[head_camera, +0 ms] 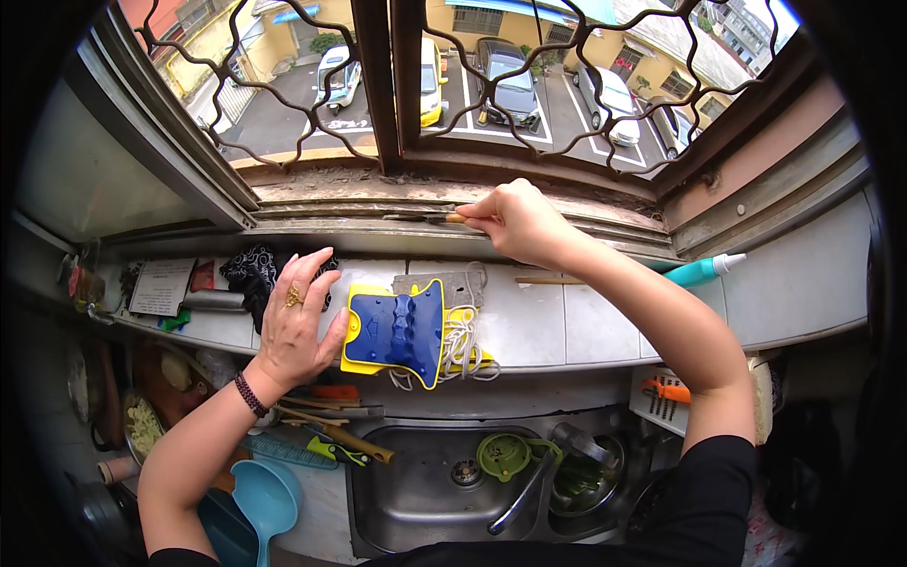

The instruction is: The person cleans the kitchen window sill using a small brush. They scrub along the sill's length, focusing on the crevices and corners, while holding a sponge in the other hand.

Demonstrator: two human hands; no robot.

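Note:
My right hand (521, 220) pinches the wooden handle of a small tool (448, 218) between thumb and fingers. Its narrow dark head lies along the dirty metal track (333, 212) of the window sill; the exact kind of tool cannot be told. My left hand (301, 322) is empty, fingers spread, above the white tiled ledge (528, 319). Its thumb is beside a blue and yellow double-sided window cleaner (393, 333), and whether they touch cannot be told. White cord (464, 344) is bunched at the cleaner's right side. A black patterned cloth (251, 273) lies behind the left hand.
A wavy metal grille (485, 88) spans the window. On the ledge lie a grey pad (464, 287), a thin wooden stick (549, 281) and a teal squeeze bottle (698, 271). Below are a steel sink (425, 496) with a faucet (521, 496), a blue ladle (266, 496) and a white grater (655, 407).

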